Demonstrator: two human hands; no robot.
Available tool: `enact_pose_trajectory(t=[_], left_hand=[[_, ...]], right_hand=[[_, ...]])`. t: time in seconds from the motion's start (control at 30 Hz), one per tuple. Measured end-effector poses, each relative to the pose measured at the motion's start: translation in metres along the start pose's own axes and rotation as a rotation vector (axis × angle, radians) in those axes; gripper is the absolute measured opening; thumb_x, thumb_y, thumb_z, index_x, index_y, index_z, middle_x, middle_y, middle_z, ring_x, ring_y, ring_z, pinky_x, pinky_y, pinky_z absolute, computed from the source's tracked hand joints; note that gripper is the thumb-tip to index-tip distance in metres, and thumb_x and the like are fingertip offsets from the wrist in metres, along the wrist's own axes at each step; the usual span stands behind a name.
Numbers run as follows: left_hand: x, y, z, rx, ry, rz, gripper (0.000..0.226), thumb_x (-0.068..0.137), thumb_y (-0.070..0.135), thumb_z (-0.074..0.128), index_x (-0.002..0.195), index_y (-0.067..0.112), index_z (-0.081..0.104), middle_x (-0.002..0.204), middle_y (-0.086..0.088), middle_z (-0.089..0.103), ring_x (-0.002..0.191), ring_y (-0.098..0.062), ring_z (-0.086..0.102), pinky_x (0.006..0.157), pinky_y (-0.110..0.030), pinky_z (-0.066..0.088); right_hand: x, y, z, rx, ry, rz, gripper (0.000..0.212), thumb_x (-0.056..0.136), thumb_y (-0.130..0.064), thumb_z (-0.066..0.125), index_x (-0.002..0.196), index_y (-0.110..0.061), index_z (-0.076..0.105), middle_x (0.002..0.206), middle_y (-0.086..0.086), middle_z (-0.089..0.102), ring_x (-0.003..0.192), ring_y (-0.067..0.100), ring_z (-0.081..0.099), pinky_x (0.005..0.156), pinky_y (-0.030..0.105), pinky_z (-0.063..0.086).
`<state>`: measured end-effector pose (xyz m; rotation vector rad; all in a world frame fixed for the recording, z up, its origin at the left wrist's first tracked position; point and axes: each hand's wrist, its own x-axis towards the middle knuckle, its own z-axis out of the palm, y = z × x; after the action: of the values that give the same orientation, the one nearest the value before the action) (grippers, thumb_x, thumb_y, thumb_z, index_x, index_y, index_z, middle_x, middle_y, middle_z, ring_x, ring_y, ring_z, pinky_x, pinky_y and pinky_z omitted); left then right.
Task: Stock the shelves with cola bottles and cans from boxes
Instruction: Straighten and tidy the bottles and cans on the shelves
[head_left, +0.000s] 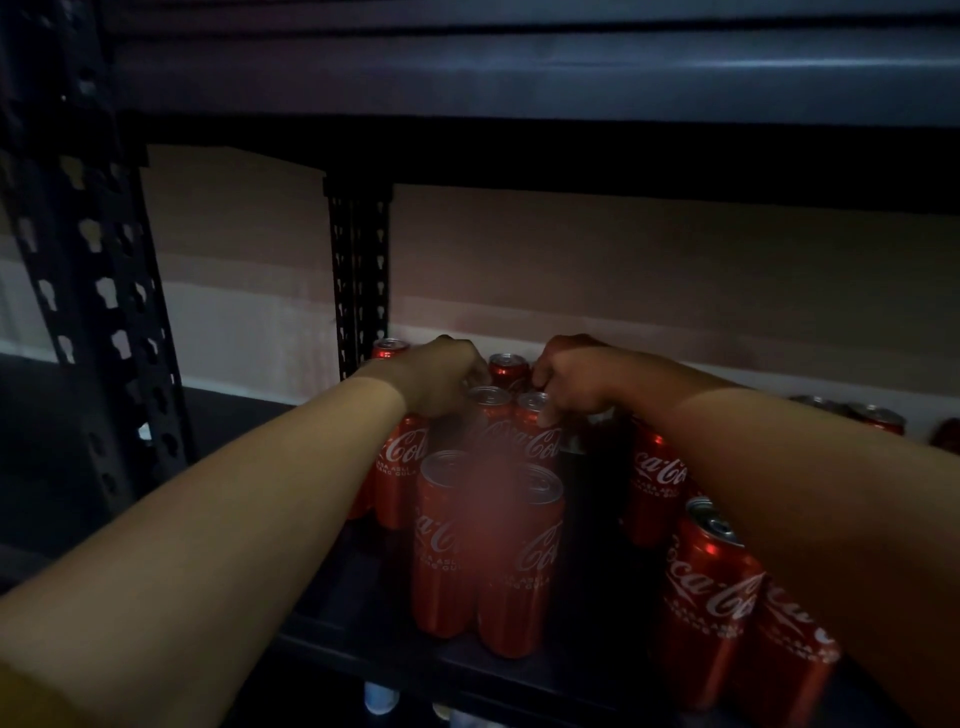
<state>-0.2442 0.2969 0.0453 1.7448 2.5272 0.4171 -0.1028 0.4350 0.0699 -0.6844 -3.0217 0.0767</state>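
Several red cola cans stand upright on a dark shelf (592, 519) in dim light. My left hand (441, 376) reaches in from the left, its fingers curled over the top of a can (402, 462) in the second row. My right hand (571, 379) comes from the right and grips the rim of another can (537, 436) beside it. Two cans (441, 540) (519, 561) stand together nearest the front. More cans (706, 597) stand under my right forearm. A can top (508, 364) shows between my hands at the back.
A black perforated upright (98, 291) stands at the left front and a second post (358, 280) at the back. The upper shelf (519, 73) hangs low overhead. A pale wall lies behind. More cans (878, 418) stand at the far right.
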Motion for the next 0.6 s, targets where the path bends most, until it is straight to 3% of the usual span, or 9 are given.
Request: enact_pose_trajectory(t=[0.33,0.43,0.6], left_hand=[[-0.008,-0.003,0.002,-0.049,0.009,-0.037,0.050,0.086,0.033,0.081,0.131,0.019,0.064,0.135,-0.002,0.067,0.121,-0.022,0.064,0.107,-0.046,0.049],[-0.023,-0.010,-0.007,-0.078,0.075,-0.076,0.060,0.094,0.035,0.072,0.148,0.018,0.052,0.149,-0.005,0.056,0.133,-0.025,0.055,0.114,-0.046,0.043],[-0.058,-0.031,-0.030,-0.032,0.112,-0.147,0.041,0.101,0.017,0.061,0.142,0.018,0.059,0.138,-0.002,0.063,0.125,-0.021,0.059,0.104,-0.030,0.045]], right_hand=[[0.000,-0.002,0.001,0.002,-0.011,0.017,0.053,0.079,-0.034,0.085,0.123,-0.014,0.064,0.117,0.006,0.066,0.100,0.021,0.062,0.076,0.029,0.046],[-0.001,-0.012,-0.003,0.006,0.021,-0.018,0.040,0.085,-0.040,0.078,0.113,-0.014,0.065,0.109,0.005,0.066,0.091,0.019,0.061,0.066,0.028,0.044],[-0.007,-0.049,-0.012,0.145,0.155,-0.131,0.046,0.088,-0.039,0.076,0.125,-0.014,0.067,0.121,0.005,0.066,0.106,0.021,0.062,0.089,0.033,0.052]])
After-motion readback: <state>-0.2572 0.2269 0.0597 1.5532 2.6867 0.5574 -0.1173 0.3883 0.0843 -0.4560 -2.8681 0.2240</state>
